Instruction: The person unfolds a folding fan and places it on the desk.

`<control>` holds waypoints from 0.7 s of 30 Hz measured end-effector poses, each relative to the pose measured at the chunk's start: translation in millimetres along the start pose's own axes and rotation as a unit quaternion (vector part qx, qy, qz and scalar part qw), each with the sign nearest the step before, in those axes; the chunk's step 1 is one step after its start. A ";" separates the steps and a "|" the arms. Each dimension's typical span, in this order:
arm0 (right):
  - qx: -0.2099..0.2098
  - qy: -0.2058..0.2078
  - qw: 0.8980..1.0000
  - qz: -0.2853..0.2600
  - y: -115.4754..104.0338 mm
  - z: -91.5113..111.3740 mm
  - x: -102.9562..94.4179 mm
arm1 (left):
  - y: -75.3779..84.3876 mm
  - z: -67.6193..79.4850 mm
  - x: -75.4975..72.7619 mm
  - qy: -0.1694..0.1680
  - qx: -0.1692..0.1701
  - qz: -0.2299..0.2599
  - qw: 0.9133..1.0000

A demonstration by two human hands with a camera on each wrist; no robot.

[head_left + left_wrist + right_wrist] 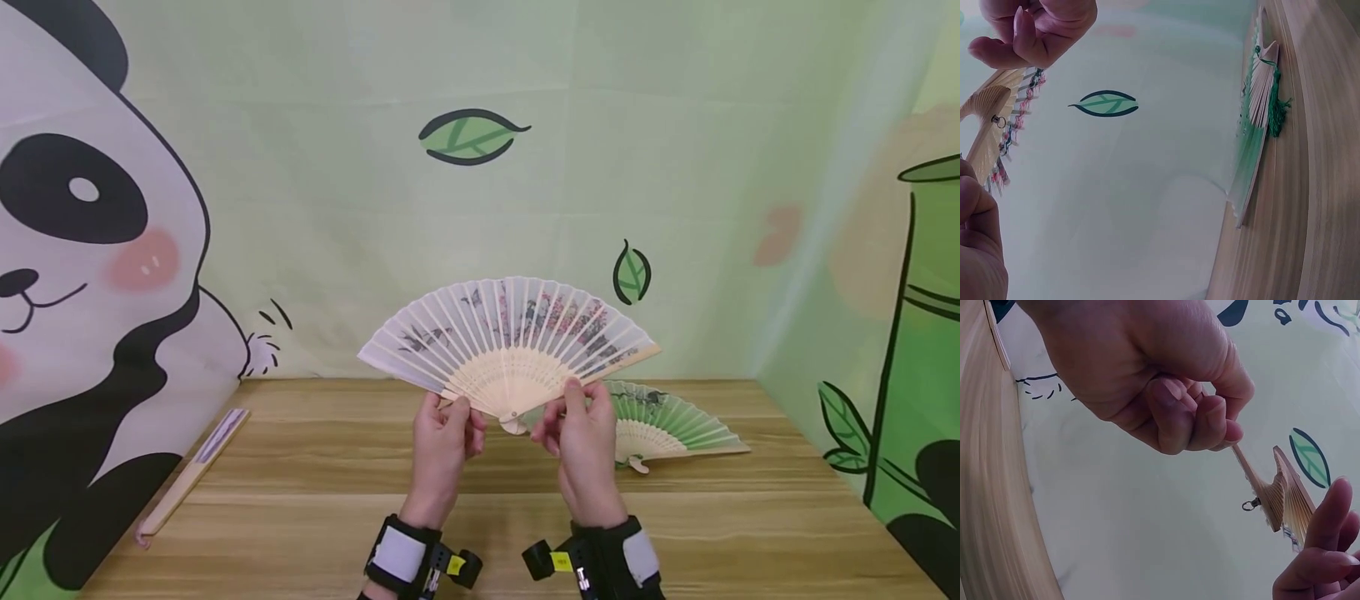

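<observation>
Above wooden table (315, 508), spread white fan (510, 350), gripped by hands (442, 437) (585, 442)

Left of the left hand (442, 437), bare tabletop (322, 467) gives a hand room to pass from near to far, bounded by the folded fan (197, 471) on the left and the backdrop (337, 208) at the far side. The raised white fan (510, 321) bars the way across above both hands. Below it, the gap to the right hand (588, 442) is narrowed by inward-jutting wrist cameras (467, 568). The spread green fan (678, 421) obstructs the far right; nearer, the tabletop offers passage.
</observation>
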State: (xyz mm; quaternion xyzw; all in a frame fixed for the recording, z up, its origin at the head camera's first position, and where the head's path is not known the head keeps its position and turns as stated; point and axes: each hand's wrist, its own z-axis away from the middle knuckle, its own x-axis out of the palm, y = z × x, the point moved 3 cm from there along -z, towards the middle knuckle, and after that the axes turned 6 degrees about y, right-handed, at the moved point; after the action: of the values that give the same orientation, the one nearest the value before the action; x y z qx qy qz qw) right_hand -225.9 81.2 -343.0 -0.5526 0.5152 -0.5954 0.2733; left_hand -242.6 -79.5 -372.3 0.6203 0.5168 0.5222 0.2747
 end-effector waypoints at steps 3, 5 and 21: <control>-0.005 0.003 1.000 -0.006 0.0 0.6 0.9 | 0.2 0.2 0.3 0.001 0.003 0.003 1.000; -0.008 0.003 1.000 -0.010 0.2 1.2 1.4 | 0.2 0.4 0.2 0.002 0.003 0.005 1.000; -0.046 0.036 0.998 -0.035 -0.1 0.5 2.4 | 5.8 2.0 1.8 -0.008 0.001 0.009 1.000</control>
State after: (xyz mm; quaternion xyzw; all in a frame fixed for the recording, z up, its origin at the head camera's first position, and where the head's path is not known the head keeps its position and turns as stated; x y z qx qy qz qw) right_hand -226.0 79.0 -342.0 -0.5603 0.5319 -0.5998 0.2085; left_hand -238.8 -79.3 -367.1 0.6293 0.5091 0.5196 0.2735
